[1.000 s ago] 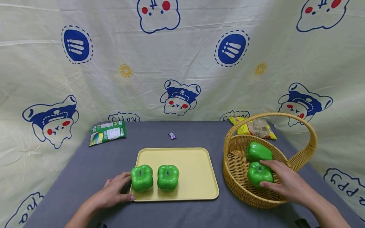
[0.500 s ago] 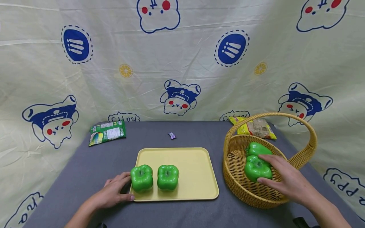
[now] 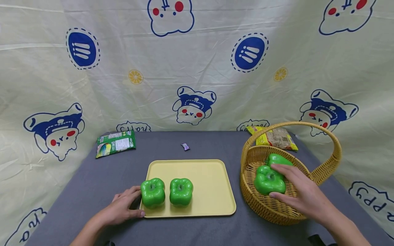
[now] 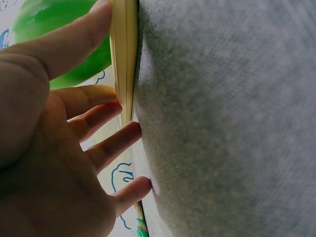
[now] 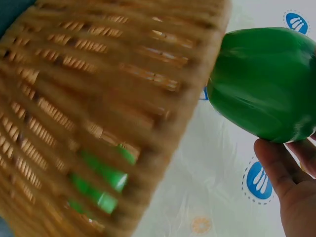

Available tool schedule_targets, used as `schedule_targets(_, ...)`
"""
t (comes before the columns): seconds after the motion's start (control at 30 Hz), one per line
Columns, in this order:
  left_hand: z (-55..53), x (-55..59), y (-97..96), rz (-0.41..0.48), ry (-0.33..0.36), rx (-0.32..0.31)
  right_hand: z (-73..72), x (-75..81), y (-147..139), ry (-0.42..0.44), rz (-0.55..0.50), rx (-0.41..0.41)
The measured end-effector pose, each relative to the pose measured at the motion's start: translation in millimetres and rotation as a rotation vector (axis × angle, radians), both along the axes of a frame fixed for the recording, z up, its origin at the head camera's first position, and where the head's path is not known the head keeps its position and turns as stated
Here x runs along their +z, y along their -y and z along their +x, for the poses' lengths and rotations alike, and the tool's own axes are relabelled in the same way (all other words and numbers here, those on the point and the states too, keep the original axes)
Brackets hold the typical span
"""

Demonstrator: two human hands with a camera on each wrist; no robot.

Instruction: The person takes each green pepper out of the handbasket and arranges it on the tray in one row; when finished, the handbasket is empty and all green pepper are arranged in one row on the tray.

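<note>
My right hand [image 3: 303, 193] grips a green bell pepper [image 3: 268, 180] between thumb and fingers, raised within the wicker basket [image 3: 255, 206]. In the right wrist view that bell pepper [image 5: 266, 84] shows above the basket's rim. Behind it in the basket lies another green bell pepper [image 3: 278, 159], partly covered by the held one. On the left, my left hand [image 3: 124, 205] rests at the corner of the yellow tray [image 3: 212, 188]. Its fairly straight fingers [image 4: 101, 118] touch the tray's edge [image 4: 126, 59]. Two green bell peppers, one at left [image 3: 153, 193] and one beside it [image 3: 181, 192], stand upright on the tray.
The basket's tall arched handle [image 3: 326, 164] rises over its right side. A green snack bag [image 3: 116, 142] lies at the back left, a yellow snack bag [image 3: 278, 139] behind the basket. Between them sits a small purple packet [image 3: 185, 146]. A printed curtain [image 3: 215, 51] hangs behind the table.
My right hand has lifted the bell pepper from the basket's bottom and moved it left, toward the basket's left side. My left hand and the tray stay where they were.
</note>
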State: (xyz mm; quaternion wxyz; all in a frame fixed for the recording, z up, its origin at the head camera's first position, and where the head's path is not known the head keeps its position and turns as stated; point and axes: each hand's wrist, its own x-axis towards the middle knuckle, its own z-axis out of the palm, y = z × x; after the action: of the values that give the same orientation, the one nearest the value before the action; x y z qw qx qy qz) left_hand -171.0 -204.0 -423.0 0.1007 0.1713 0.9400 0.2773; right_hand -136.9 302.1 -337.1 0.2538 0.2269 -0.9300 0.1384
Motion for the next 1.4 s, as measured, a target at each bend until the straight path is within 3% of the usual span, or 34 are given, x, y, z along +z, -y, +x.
schedule_targets(0.43,-0.4,-1.0,-0.1,-0.004,0.003,0.012,-5.2,-7.0,23.5,-0.069,-0.022,0.179)
schedule_targets(0.87,-0.4,-0.7,0.9,-0.003,-0.006,0.005,-9.0,-16.4,51.4,-0.027,-0.033,0.257)
schedule_targets(1.4,0.6,-0.2,0.2,-0.003,0.003,0.001,-19.0,-33.8,74.1,-0.055,-0.042,0.313)
